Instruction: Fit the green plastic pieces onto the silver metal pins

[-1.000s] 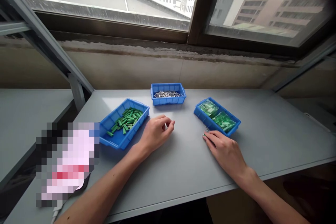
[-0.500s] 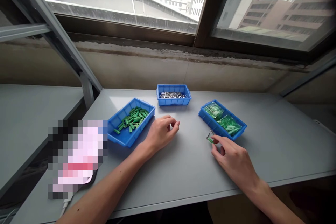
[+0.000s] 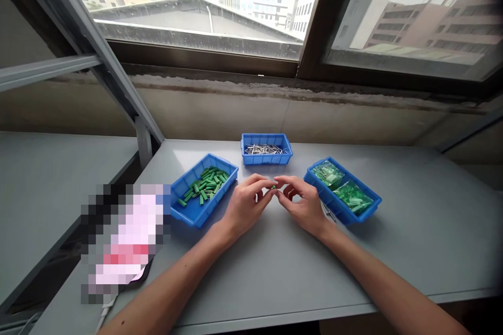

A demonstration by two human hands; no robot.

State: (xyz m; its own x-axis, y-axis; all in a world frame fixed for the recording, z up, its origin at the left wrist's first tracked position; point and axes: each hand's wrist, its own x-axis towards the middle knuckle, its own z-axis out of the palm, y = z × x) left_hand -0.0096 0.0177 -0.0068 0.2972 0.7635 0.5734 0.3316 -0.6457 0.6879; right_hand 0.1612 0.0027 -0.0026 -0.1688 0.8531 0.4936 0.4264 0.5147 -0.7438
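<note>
My left hand and my right hand meet fingertip to fingertip over the middle of the table. Pinched between them is a small green wall plug, mostly covered by the fingers. Just beyond my right wrist, some screws lie on the table, partly hidden by the hand. Left of my left hand stands a blue bin with many loose green plugs. A second blue bin behind the hands holds silvery screws.
At the right, a third blue bin contains clear bags of green plugs. A blurred pinkish object with a white cable lies at the left of the grey table. A metal frame post rises at the left.
My right hand has moved left and up from beside the right bin to meet my left hand. Screws now lie where it was. The view has shifted slightly.
</note>
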